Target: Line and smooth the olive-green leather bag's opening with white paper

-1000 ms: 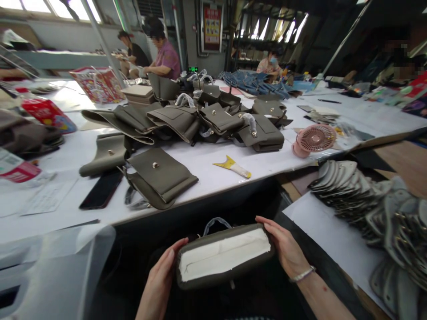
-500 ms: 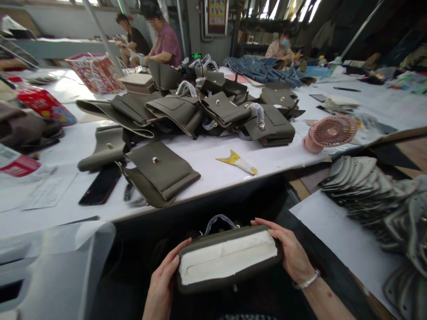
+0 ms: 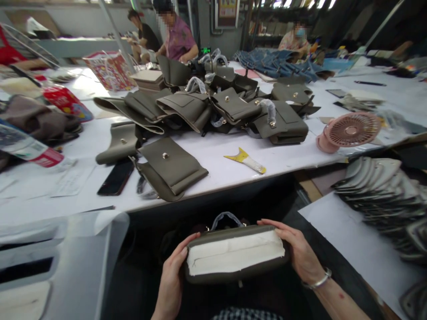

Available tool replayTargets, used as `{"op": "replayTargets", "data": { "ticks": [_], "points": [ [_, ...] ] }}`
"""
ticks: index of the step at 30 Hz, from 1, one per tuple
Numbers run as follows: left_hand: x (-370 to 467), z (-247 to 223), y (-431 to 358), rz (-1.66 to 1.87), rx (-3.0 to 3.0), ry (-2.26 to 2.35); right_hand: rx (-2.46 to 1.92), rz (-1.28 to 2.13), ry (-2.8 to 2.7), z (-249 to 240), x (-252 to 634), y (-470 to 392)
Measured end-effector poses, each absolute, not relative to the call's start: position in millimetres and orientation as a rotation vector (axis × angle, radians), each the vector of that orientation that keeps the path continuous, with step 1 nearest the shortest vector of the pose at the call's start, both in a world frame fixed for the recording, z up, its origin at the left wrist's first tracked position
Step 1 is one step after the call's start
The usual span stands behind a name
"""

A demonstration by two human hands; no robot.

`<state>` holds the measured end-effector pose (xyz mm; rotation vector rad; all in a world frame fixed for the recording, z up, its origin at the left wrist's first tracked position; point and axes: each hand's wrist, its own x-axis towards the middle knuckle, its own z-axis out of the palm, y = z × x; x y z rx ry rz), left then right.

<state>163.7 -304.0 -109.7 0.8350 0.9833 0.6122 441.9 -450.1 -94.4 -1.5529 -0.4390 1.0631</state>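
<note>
Bag (image 3: pixel 235 255) gripped at both ends, left hand (image 3: pixel 173 278) and right hand (image 3: pixel 300 253) clasping it, as half a second ago; held in lap below desk (image 3: pixel 216 155) edge, white side up, scarcely shifted.

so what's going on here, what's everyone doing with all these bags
A person holds an olive bag in their lap, the left hand on one end and the right hand on the other, with white stuffing paper showing in its open top. On the white table ahead lies a pile of matching bags, with a phone, a yellow scraper and a pink fan. Other people sit working at the far side.
</note>
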Motion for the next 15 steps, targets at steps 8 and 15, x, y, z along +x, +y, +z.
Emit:
{"op": "replayTargets", "data": {
  "ticks": [8,15],
  "points": [
    [160.9,-103.7,-296.1,0.631,1.083,0.923,-1.833,1.104,-0.377,-93.6,452.0,-438.9],
    [162.7,-102.1,-294.5,0.599,1.093,0.997,-1.883,1.04,-0.326,-98.1,445.5,-438.7]
  ]
}}
